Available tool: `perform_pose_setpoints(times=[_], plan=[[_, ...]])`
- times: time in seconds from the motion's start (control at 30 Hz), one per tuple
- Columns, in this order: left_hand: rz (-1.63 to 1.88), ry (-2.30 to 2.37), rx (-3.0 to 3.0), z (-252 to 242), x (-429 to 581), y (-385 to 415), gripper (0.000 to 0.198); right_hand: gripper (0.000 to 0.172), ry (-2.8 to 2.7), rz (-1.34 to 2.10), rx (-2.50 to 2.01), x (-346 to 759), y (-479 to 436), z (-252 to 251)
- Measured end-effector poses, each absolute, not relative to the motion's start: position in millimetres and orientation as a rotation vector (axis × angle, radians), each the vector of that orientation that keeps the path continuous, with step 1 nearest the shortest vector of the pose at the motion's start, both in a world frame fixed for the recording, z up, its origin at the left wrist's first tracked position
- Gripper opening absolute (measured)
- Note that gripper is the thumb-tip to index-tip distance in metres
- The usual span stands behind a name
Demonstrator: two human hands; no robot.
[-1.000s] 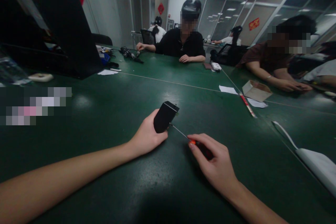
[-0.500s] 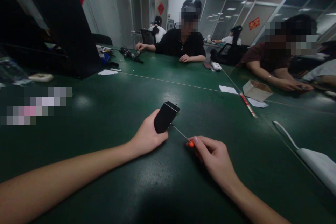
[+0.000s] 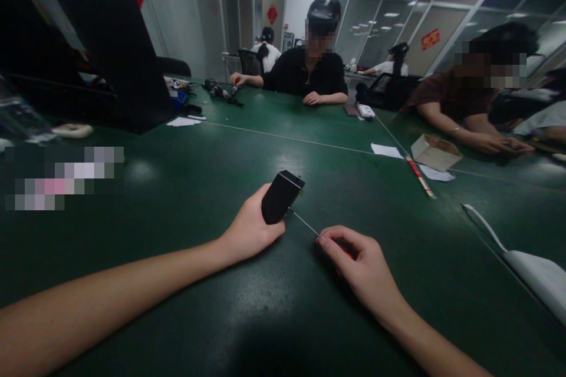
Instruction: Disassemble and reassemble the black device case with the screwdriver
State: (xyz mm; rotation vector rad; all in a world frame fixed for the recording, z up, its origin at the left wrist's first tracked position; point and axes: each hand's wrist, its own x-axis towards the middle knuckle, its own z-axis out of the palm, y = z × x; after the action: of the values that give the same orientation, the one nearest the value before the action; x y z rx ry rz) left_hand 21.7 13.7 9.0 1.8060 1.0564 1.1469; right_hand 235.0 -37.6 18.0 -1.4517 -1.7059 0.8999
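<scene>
My left hand (image 3: 252, 225) is wrapped round a black box-shaped device (image 3: 281, 197), holding it tilted above the green table. From its right side a thin metal shaft runs down to my right hand (image 3: 360, 259). That shaft belongs to a screwdriver (image 3: 306, 224), whose tip meets the device's side low down, near my left fingers. Thumb and fingers of my right hand pinch the screwdriver's orange-red handle, mostly hidden behind them. What the tip bears on is too small to make out.
The green table (image 3: 186, 300) stretches away to a person (image 3: 305, 73) opposite and another (image 3: 464, 94) at the right. An open-topped box (image 3: 435, 152), papers and a red-and-white strip (image 3: 420, 177) lie right of centre. A white strapped object (image 3: 537, 274) is nearer; a large black panel (image 3: 106, 41) stands left.
My right thumb and fingers have shifted on the screwdriver handle, so its orange front end is now covered. The device and my left hand stay almost in place.
</scene>
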Motion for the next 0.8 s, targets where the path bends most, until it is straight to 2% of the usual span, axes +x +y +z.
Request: perform_pose_setpoints(times=[0.27,0.43,0.57,0.67,0.8], plan=[[1.119,1.032,1.771,7.4,20.5,16.1,0.028,0.021,-1.716,0.882,-1.430,233.9,-35.4,16.1],[1.010,0.892,1.645,2.7,18.9,12.9,0.043,0.020,-1.739,0.948,-1.418,230.0,-37.2,15.5],[0.958,0.800,1.635,-2.6,19.2,7.3,0.052,0.032,-1.738,0.987,-1.394,221.4,-37.7,12.8],[0.931,0.729,1.630,-5.3,20.4,4.5,0.050,0.043,-1.733,0.962,-1.391,215.8,-38.6,11.4],[0.884,0.644,1.617,-4.6,23.1,3.1,0.044,0.036,-1.747,0.859,-1.406,213.8,-40.4,13.4]])
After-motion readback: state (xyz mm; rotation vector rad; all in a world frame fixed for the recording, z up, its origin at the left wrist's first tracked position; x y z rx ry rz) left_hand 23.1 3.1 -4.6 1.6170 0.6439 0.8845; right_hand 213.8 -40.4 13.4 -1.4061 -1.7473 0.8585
